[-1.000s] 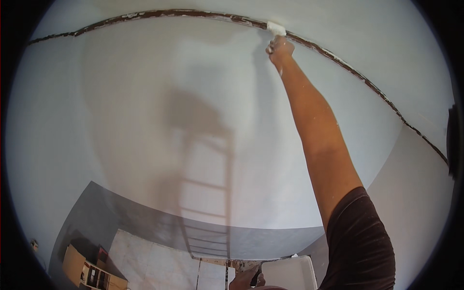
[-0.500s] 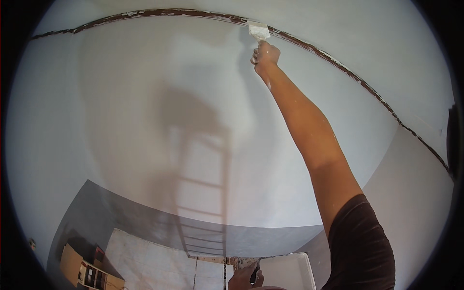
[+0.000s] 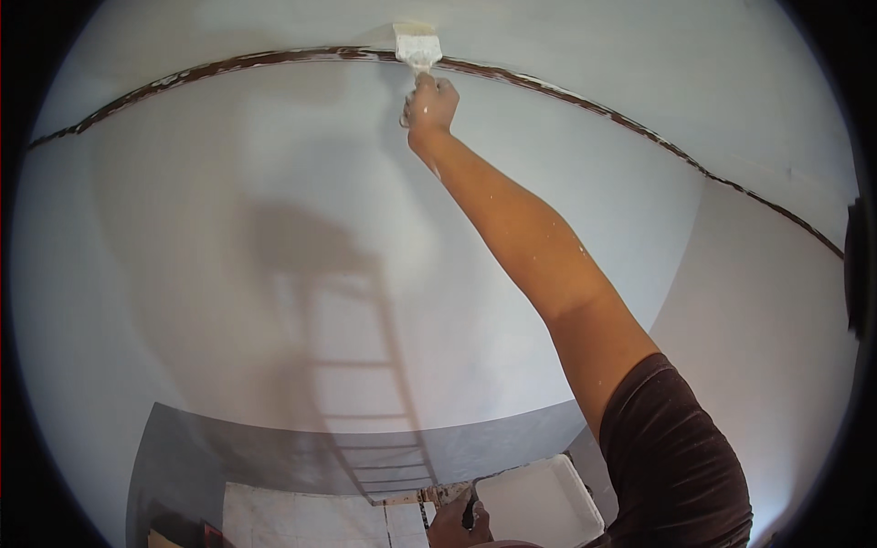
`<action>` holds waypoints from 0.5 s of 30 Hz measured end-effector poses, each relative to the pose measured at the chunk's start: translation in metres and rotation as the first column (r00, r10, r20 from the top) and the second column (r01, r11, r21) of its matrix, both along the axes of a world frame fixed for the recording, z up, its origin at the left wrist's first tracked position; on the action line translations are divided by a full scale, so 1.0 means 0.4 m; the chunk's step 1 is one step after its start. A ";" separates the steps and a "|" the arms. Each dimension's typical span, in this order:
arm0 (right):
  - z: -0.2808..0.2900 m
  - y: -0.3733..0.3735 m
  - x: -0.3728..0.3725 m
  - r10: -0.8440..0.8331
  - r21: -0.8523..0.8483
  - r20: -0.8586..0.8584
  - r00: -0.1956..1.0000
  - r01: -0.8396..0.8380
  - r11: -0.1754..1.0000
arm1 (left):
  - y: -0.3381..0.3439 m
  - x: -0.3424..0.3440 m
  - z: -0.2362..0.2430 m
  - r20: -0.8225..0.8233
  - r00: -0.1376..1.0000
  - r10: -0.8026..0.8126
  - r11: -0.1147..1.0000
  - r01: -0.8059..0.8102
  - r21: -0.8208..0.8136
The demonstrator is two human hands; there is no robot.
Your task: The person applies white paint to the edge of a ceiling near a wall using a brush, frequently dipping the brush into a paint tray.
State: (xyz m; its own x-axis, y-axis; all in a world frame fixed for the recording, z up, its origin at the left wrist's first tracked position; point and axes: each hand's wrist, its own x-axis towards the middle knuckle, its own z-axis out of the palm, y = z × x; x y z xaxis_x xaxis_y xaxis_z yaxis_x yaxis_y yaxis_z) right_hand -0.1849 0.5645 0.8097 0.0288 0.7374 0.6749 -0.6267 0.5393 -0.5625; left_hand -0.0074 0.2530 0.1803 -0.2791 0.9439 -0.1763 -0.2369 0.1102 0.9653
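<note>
My right hand [image 3: 430, 102] is raised high, closed around the handle of a paintbrush [image 3: 417, 46] whose white-loaded bristles press on the dark brown strip [image 3: 274, 60] where the white wall meets the ceiling. Paint specks dot my forearm. At the bottom edge my left hand [image 3: 457, 522] grips a dark handle beside a white paint tray [image 3: 539, 498]; only part of that hand shows.
A ladder's shadow [image 3: 356, 365] falls on the white wall. The wall's lower band is grey [image 3: 274, 447]. Tiled floor [image 3: 301, 521] lies far below. A second wall [image 3: 767, 365] meets this one at a corner on the right.
My right hand has slid the paintbrush leftward along the brown strip at the top of the wall. The view has shifted a little with it.
</note>
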 end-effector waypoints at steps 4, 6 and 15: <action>0.023 0.091 0.131 -0.027 -0.175 0.045 0.999 0.034 0.984 | -0.003 -0.007 0.013 0.052 0.998 -0.033 0.999 0.032 0.007; 0.064 0.128 0.177 -0.083 -0.265 0.012 0.996 0.083 0.961 | 0.005 -0.014 -0.003 0.033 0.998 -0.055 0.998 0.056 -0.019; 0.128 0.146 0.422 -0.050 -0.090 -0.022 0.999 0.048 0.995 | -0.081 -0.007 0.235 -0.709 0.595 0.378 0.912 -0.105 0.397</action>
